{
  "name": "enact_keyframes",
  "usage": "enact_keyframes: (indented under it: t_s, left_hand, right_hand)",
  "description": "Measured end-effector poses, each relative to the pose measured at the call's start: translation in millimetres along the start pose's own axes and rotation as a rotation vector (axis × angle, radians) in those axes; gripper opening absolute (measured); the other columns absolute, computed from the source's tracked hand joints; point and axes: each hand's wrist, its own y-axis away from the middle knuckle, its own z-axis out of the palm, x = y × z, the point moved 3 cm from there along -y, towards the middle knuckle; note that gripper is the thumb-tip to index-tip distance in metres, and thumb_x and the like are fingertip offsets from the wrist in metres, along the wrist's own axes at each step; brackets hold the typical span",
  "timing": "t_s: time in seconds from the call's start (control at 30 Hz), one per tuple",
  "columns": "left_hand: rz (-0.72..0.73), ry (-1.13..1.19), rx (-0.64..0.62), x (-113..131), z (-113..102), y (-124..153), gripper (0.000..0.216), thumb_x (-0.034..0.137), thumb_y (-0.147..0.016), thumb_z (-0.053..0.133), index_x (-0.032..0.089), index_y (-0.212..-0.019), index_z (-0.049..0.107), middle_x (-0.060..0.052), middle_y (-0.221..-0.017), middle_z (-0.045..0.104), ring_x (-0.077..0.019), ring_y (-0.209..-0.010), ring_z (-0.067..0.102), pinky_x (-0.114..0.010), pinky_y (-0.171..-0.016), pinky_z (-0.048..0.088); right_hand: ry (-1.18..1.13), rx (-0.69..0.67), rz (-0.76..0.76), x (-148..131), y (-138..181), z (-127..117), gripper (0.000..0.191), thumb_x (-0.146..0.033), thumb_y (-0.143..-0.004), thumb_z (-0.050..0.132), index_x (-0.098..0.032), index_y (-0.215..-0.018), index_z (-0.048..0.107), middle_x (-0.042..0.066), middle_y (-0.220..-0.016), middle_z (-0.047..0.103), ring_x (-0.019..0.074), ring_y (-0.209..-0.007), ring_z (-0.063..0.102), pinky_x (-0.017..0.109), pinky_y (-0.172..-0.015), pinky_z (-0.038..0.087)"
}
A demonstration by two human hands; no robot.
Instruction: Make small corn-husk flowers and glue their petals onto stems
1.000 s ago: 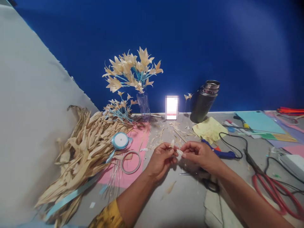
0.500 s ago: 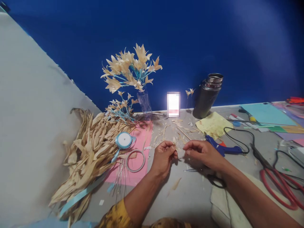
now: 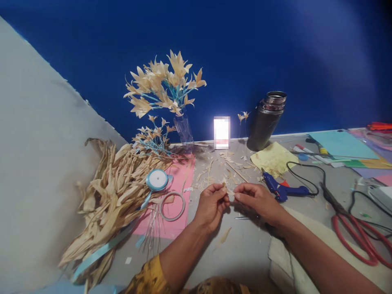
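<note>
My left hand (image 3: 212,206) is closed in a pinch on a small husk flower (image 3: 224,184), of which only a pale tip shows above the fingers. Close beside it, my right hand (image 3: 257,202) has thumb and fingertips together on a pale piece of corn husk (image 3: 230,193) that reaches across to the left fingertips. Whether the two pieces are joined I cannot tell. Beneath my right hand, thin metal blades (image 3: 242,218) lie on the table, the rest covered by the hand and forearm.
Dried corn husks (image 3: 107,196), a ribbon spool (image 3: 157,179) and a tape ring (image 3: 172,206) lie left. Husk flowers (image 3: 165,81) stand in a clear vase (image 3: 183,130). A dark flask (image 3: 266,122), blue glue gun (image 3: 283,188) with its cord and red-handled scissors (image 3: 355,237) are right.
My right hand has moved left to meet the left fingertips, and its fingers have closed on the piece of husk. The whole view has shifted slightly.
</note>
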Motion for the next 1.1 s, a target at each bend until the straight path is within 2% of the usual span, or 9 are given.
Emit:
enact_keyframes:
  t_s: [0.23,0.33,0.47,0.6,0.7,0.83,0.93,1.0,1.1]
  left_hand:
    - [0.124,-0.164,0.012,1.0,1.4,1.2,0.029,0.025,-0.065,0.086,0.015,-0.08,0.063,0.003,-0.057,0.061,-0.0082,-0.05,0.054,-0.02,-0.051,0.043]
    - [0.154,-0.134,0.005,2.4,1.2,0.3,0.03,0.026,-0.064,0.087,0.015,-0.08,0.063,0.0,-0.067,0.067,-0.0094,-0.055,0.058,-0.021,-0.053,0.045]
    - [0.127,-0.062,-0.022,-0.6,1.4,-0.2,0.031,0.028,-0.063,0.089,0.016,-0.079,0.065,-0.003,-0.075,0.07,-0.0115,-0.063,0.062,-0.021,-0.058,0.046]
    - [0.243,-0.199,0.0,-2.4,2.4,3.3,0.018,0.025,-0.068,0.085,0.015,-0.076,0.072,-0.004,-0.076,0.071,-0.0127,-0.069,0.061,-0.023,-0.066,0.047]
    - [0.366,-0.362,0.058,-0.1,3.5,8.0,0.01,0.022,-0.071,0.083,0.016,-0.076,0.076,-0.005,-0.082,0.073,-0.0161,-0.075,0.064,-0.027,-0.074,0.05]
    - [0.447,-0.463,0.065,4.4,4.4,13.0,0.004,0.021,-0.074,0.08,0.019,-0.075,0.077,-0.005,-0.08,0.071,-0.0185,-0.076,0.064,-0.029,-0.075,0.05]
    - [0.53,-0.535,0.053,7.5,3.1,15.1,0.002,0.019,-0.079,0.075,0.021,-0.077,0.075,-0.003,-0.079,0.068,-0.0172,-0.076,0.061,-0.027,-0.074,0.047]
    - [0.578,-0.592,0.04,8.1,2.3,15.8,0.005,0.018,-0.082,0.07,0.021,-0.08,0.074,-0.003,-0.08,0.068,-0.017,-0.077,0.06,-0.026,-0.075,0.046]
    - [0.569,-0.628,-0.022,5.4,3.1,15.4,0.008,0.018,-0.086,0.066,0.021,-0.083,0.073,-0.003,-0.08,0.068,-0.0175,-0.078,0.061,-0.027,-0.077,0.046]
  right_hand:
    - [0.141,-0.006,-0.042,-6.8,0.6,2.3,0.034,-0.05,-0.077,0.075,-0.017,-0.075,0.068,-0.001,-0.063,0.061,0.0108,-0.054,0.047,0.024,-0.05,0.035]
    - [0.214,0.028,-0.092,-7.1,-0.6,1.6,0.031,-0.047,-0.08,0.07,-0.018,-0.072,0.072,0.0,-0.063,0.062,0.0122,-0.056,0.048,0.025,-0.053,0.036]
    - [0.207,0.173,-0.095,-5.4,-1.5,0.8,0.03,-0.046,-0.078,0.069,-0.017,-0.076,0.078,0.001,-0.062,0.063,0.014,-0.057,0.05,0.026,-0.053,0.037]
    - [0.175,0.279,-0.056,-5.4,0.6,4.5,0.033,-0.047,-0.075,0.069,-0.016,-0.08,0.079,0.0,-0.056,0.061,0.0146,-0.05,0.048,0.027,-0.048,0.036]
    - [0.171,0.276,-0.079,-6.9,3.4,9.9,0.031,-0.047,-0.076,0.068,-0.018,-0.077,0.078,0.001,-0.056,0.062,0.0146,-0.049,0.049,0.027,-0.048,0.037]
    - [0.181,0.204,-0.078,-5.6,6.2,14.6,0.033,-0.048,-0.08,0.065,-0.018,-0.071,0.075,-0.002,-0.048,0.053,0.0138,-0.047,0.046,0.027,-0.047,0.035]
    - [0.143,0.156,-0.049,-5.6,6.1,11.1,0.028,-0.044,-0.077,0.069,-0.017,-0.08,0.077,-0.001,-0.055,0.06,0.0142,-0.05,0.049,0.026,-0.049,0.038]
    - [0.119,0.179,-0.05,-8.7,5.5,4.6,0.028,-0.042,-0.075,0.072,-0.017,-0.085,0.078,0.001,-0.064,0.066,0.0141,-0.053,0.051,0.026,-0.05,0.039]
    - [0.098,0.203,-0.087,-14.8,4.7,-4.4,0.029,-0.047,-0.077,0.071,-0.018,-0.077,0.077,0.002,-0.066,0.065,0.0132,-0.056,0.049,0.026,-0.051,0.037]
